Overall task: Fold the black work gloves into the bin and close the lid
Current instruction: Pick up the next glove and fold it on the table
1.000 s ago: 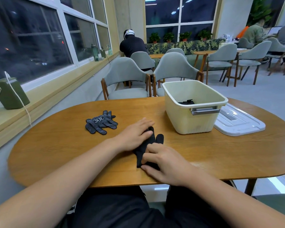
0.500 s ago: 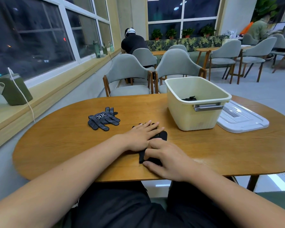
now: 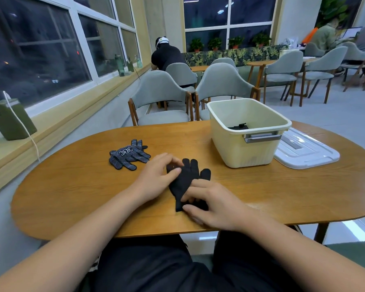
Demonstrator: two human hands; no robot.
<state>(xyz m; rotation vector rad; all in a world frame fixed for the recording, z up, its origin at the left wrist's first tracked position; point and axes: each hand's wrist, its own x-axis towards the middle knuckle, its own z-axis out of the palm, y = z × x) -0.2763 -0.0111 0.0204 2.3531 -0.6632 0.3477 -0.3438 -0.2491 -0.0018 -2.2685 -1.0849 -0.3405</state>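
Your left hand [image 3: 158, 175] pinches the black glove [image 3: 185, 180] with curled fingers. Your right hand [image 3: 213, 205] sits just beside it, fingers bent, gripping the glove's near end.

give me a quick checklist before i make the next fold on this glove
1. glove lies on the table, fingers spread: ok
2. right hand pinches its cuff: ok
3. left hand at its finger end, firm hold: cannot tell
4. bin open, lid off beside it: ok
5. room in bin, only one dark item shows inside: ok
6. dotted gloves apart from the fold: ok
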